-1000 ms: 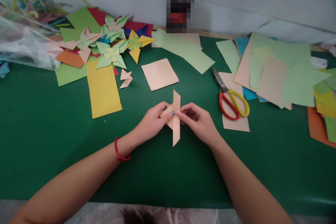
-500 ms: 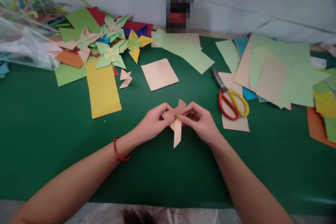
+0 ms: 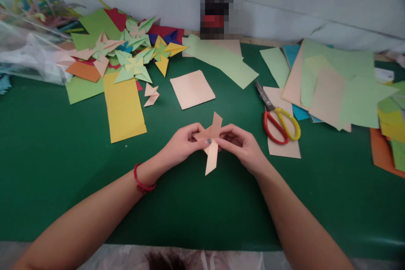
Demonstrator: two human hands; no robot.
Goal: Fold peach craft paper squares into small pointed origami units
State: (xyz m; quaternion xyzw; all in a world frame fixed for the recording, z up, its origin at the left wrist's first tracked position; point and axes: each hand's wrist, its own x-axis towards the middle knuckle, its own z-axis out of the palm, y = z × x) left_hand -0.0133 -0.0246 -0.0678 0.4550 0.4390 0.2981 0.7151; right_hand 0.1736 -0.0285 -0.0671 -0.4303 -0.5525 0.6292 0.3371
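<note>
A folded piece of pale peach paper (image 3: pixel 211 157) is held between my two hands, one strip pointing up and another slanting down toward me. My left hand (image 3: pixel 186 141) pinches its left side, thumb on top near the middle. On the right side, my right hand (image 3: pixel 238 143) pinches it between thumb and fingers; the fingers behind the paper are partly hidden. Beyond my hands lies a peach paper square (image 3: pixel 192 90). To its left sits a small folded peach piece (image 3: pixel 152 94).
Scissors (image 3: pixel 278 120) with red and yellow handles lie on peach paper at right, near overlapping sheets (image 3: pixel 357 101). At back left, folded paper stars (image 3: pixel 134 65) rest on coloured papers beside a yellow sheet (image 3: pixel 125 112) and a clear plastic bag (image 3: pixel 28 46). The table (image 3: pixel 202 215) is green.
The folded paper has turned slightly in my hands: its upper strip reaches higher and its lower strip has swung a little left. My left wrist has shifted slightly left.
</note>
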